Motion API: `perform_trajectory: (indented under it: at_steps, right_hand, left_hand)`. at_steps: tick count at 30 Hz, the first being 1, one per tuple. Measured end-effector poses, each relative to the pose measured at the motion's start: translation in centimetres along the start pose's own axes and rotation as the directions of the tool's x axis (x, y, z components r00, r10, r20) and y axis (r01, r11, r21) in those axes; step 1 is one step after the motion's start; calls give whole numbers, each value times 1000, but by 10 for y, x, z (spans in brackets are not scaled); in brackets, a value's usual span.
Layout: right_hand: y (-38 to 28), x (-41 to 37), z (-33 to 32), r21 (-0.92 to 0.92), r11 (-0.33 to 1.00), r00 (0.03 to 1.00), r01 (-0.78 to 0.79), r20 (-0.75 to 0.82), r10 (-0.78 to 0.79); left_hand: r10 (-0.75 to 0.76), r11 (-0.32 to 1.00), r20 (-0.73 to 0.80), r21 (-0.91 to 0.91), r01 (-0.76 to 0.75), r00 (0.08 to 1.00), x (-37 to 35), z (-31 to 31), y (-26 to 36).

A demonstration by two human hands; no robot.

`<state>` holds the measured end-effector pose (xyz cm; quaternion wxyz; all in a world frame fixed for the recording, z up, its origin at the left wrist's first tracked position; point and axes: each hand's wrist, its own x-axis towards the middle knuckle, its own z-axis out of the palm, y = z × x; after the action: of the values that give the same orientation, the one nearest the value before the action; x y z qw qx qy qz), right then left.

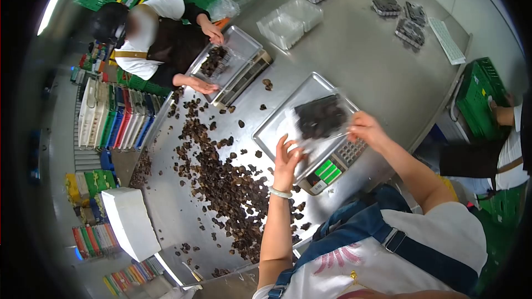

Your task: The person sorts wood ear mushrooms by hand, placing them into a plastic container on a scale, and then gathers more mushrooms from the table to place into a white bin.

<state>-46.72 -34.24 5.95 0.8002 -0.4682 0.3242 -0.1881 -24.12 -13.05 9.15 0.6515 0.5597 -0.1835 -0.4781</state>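
Observation:
A clear plastic punnet (320,117) filled with dark, wrinkled pieces that look like mushrooms is over the steel pan of a digital scale (327,173), blurred by motion. My right hand (366,129) pinches its right edge. At the punnet's near left corner, my left hand (286,161), with a pale bracelet at the wrist, curls its fingers against the plastic. Whether the punnet touches the pan (269,133) cannot be made out. Loose dark pieces (233,188) are spread in a heap on the steel table, to the left of my left hand.
Across the table a co-worker (166,44) handles another punnet (216,61) on a second scale (244,77). Stacked clear punnets (291,22) stand beyond my scale, and several filled ones (410,32) sit farther right. Another person's arm (503,114) is by a green crate (479,99).

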Motion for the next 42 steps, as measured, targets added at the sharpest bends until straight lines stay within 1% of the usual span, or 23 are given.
perform_trajectory:
  at_steps: [2,3,5,8,9,11,13,15,17,19,22,25,28,30,32,34,35,36,38,39,40,41,42]
  right_hand:
    - [-16,-2,-38,110,987,987,116,-121,-103]
    - [-21,-1,-54,210,959,971,187,-189,-148]
    - [-22,12,-85,390,864,921,320,-342,-186]
    - [-46,35,-86,354,926,953,130,-302,-18]
    - [-49,58,-85,153,975,958,163,-262,-119]
    - [-44,121,-75,-251,938,952,237,-134,-276]
    - [-58,191,-46,-604,715,881,353,-42,-471]
    - [-98,245,-5,-811,263,721,522,255,-645]
    - [-115,306,21,-835,-36,659,549,459,-595]
    - [-106,367,27,-782,-369,538,502,617,-574]
    - [-96,421,22,-810,-388,795,440,552,-250]
    - [-99,432,9,-742,-419,739,523,640,-212]
    - [-116,414,4,-693,-331,624,641,721,-302]
    - [-123,403,-4,-688,-240,654,685,726,-214]
    - [-142,378,0,-832,-23,803,554,541,-248]
    - [-166,311,38,-853,77,726,516,387,-568]
    - [-162,282,48,-783,-73,617,618,541,-572]
    - [-151,254,52,-681,-216,488,699,676,-553]
    - [-101,200,40,-427,-245,408,870,904,-125]
    - [-77,168,34,-386,-111,385,916,923,-31]
    - [-69,141,44,-279,-146,283,949,959,7]
    - [-62,116,55,-174,-172,185,970,982,49]
    - [-52,104,50,-215,-186,237,959,966,104]
  left_hand:
    - [23,999,87,-32,-20,996,9,18,23]
    - [32,997,-21,67,-30,999,16,19,24]
    - [61,970,-80,241,-40,995,28,1,10]
    - [-78,990,-208,100,100,975,29,-18,-7]
    - [-102,993,-249,35,115,963,25,-21,-11]
    - [-140,984,-334,55,167,932,16,-21,-8]
    - [-132,990,-367,1,142,921,4,-20,-2]
    - [-144,989,-432,-36,143,890,-8,-19,2]
    - [-143,989,-493,-46,138,858,-18,-20,-1]
    - [-162,986,-540,-46,163,826,-29,-22,-5]
    - [-188,981,-557,-72,178,809,-44,-23,-11]
    - [-213,975,-576,-69,213,789,-55,-23,-18]
    - [-247,968,-558,-103,229,792,-59,-20,-23]
    - [-235,970,-547,-84,227,804,-59,-16,-26]
    - [-220,975,-524,-86,206,823,-63,-14,-26]
    - [-171,983,-514,-36,179,841,-71,-17,-33]
    - [-140,990,-522,-63,125,841,-78,-18,-39]
    - [-151,981,-536,26,195,830,-85,-30,-51]
    - [-165,952,-608,107,286,777,-122,-41,-74]
    - [-119,954,-655,133,269,746,-130,-49,-80]
    - [115,920,-685,346,183,720,-145,-69,-111]
    - [247,812,-724,517,270,644,-160,-79,-118]
    - [193,835,-810,433,341,554,-178,-91,-120]
